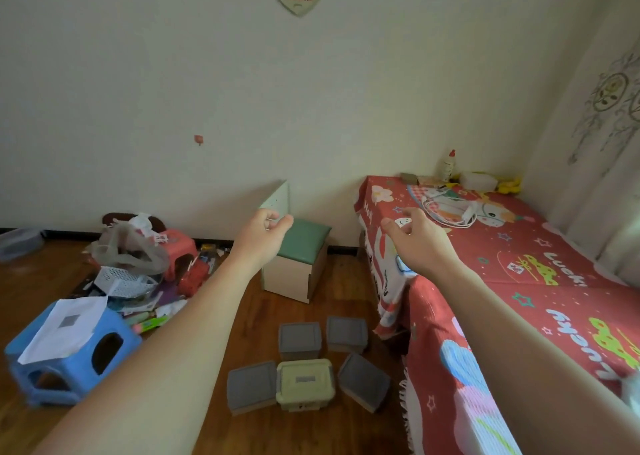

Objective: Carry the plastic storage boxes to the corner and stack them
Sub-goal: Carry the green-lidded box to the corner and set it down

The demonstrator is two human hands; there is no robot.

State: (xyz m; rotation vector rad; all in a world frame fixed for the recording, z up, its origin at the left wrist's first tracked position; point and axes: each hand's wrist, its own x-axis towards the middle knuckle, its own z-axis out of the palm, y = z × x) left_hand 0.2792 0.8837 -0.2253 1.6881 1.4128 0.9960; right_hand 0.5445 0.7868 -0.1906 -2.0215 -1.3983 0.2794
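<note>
Several small plastic storage boxes sit in a cluster on the wooden floor: a pale green lidded box (pixel 305 383) in front, with grey-lidded boxes to its left (pixel 251 387), right (pixel 363 382), and behind (pixel 300 339) (pixel 346 333). Both my arms reach forward, well above the boxes. My left hand (pixel 265 235) hangs in the air with loosely curled fingers and holds nothing. My right hand (pixel 417 240) is also raised and relaxed, empty, beside the bed's corner.
A bed with a red patterned cover (pixel 519 264) fills the right side. A green-topped storage stool (pixel 298 260) stands by the wall. Left are a blue plastic stool (pixel 69 354), a pink stool (pixel 176 247) and a pile of clutter (pixel 138 281).
</note>
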